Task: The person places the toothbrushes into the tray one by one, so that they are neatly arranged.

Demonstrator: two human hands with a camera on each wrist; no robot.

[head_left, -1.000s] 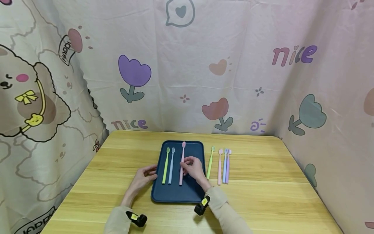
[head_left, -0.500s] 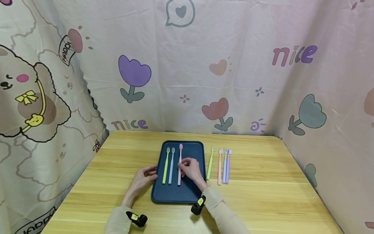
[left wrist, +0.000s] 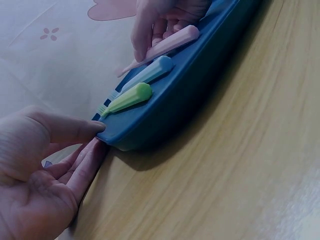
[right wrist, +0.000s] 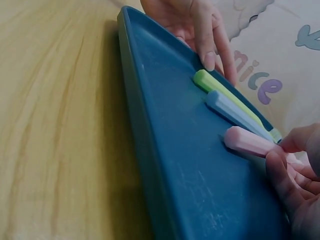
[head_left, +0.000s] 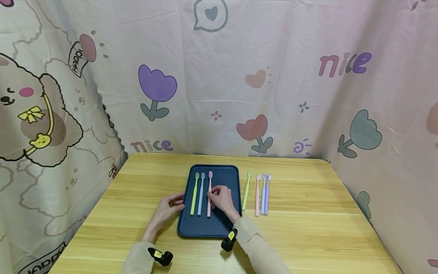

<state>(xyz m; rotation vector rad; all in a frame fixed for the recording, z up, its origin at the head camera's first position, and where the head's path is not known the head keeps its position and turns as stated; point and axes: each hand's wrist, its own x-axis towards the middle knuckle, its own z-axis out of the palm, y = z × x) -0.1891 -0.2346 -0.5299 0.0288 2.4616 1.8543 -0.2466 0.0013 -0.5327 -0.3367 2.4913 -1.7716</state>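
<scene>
In the head view, a dark blue tray (head_left: 219, 229) bears a green toothbrush (head_left: 194, 196), a blue toothbrush (head_left: 200, 196) and a pink toothbrush (head_left: 209, 209), side by side with heads to the back. My right hand (head_left: 222, 198) pinches the pink one by its handle between thumb and fingers; the right wrist view shows its thick end (right wrist: 245, 140) low over the tray. At the tray's left side, my left hand (head_left: 168, 208) holds the rim, thumb on top and fingers against the outside and underside in the left wrist view.
Right of the tray, on the wooden table (head_left: 308, 213), lie a second green toothbrush (head_left: 246, 192), a second pink one (head_left: 257, 198), a second blue one (head_left: 263, 196) and a purple one (head_left: 267, 198). A printed curtain (head_left: 205, 76) hangs behind the table.
My right hand has moved left with the pink toothbrush, bringing it closer to the blue one, and its head has come slightly nearer. The left hand and tray look unmoved.
</scene>
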